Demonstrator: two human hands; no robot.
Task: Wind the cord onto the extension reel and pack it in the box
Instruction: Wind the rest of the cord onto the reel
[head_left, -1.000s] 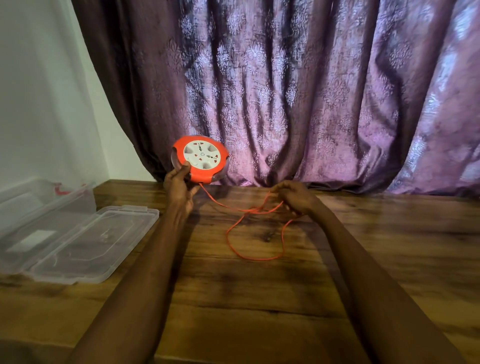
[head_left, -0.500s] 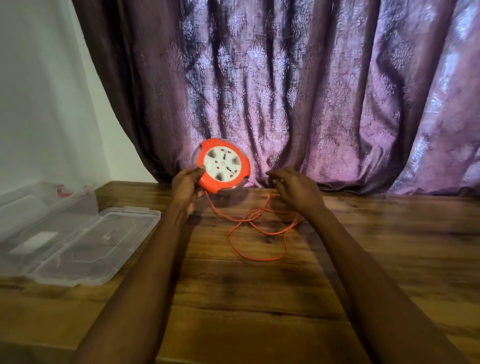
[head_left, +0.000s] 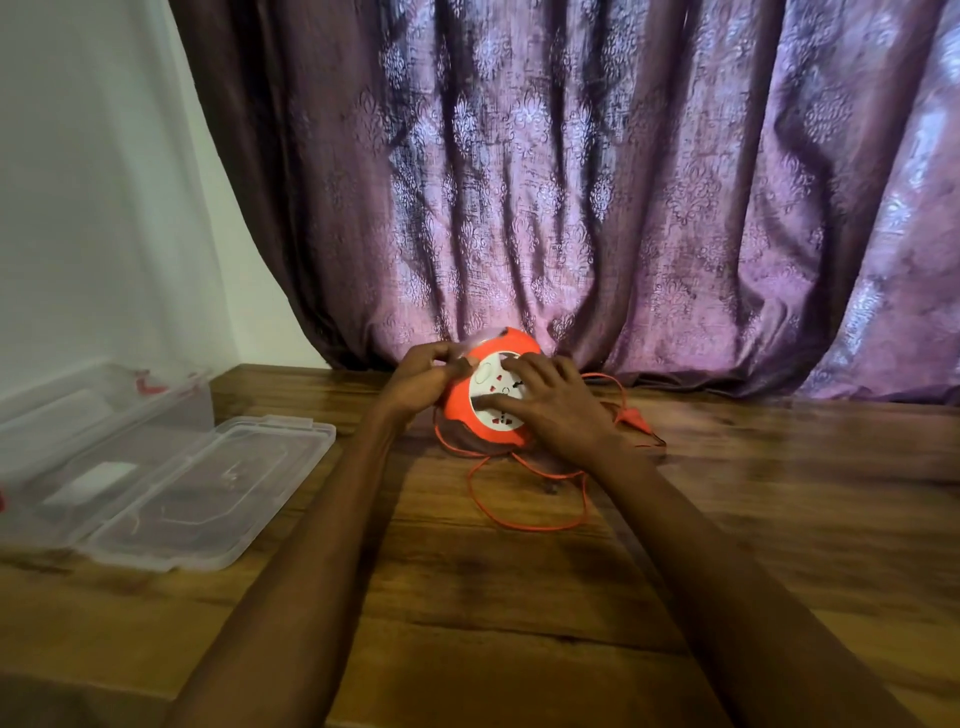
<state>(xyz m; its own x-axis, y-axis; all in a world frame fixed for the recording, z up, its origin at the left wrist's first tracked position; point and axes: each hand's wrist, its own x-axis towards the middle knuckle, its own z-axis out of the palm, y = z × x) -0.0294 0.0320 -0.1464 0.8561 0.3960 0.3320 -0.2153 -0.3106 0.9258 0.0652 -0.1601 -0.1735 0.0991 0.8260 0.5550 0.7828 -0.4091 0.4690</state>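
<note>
Right hand (head_left: 556, 410) has left the cord (head_left: 524, 499) and now lies fingers spread on the reel (head_left: 491, 400) face; left hand (head_left: 423, 382) grips its rim; cord loose below; winding apparently imminent; box (head_left: 156, 483) open further left.

Extension reel (head_left: 485, 397): bright orange rim around a white socket face with small red and dark marks. Cord (head_left: 524, 512): the same orange, thin, looped on the worktop (head_left: 519, 597), which is brown wood with darker grain streaks. Box (head_left: 98, 457): clear plastic, with red clips and a white label inside. Curtain (head_left: 571, 182): purple, with a paler damask motif. Wall (head_left: 93, 182): white.
</note>
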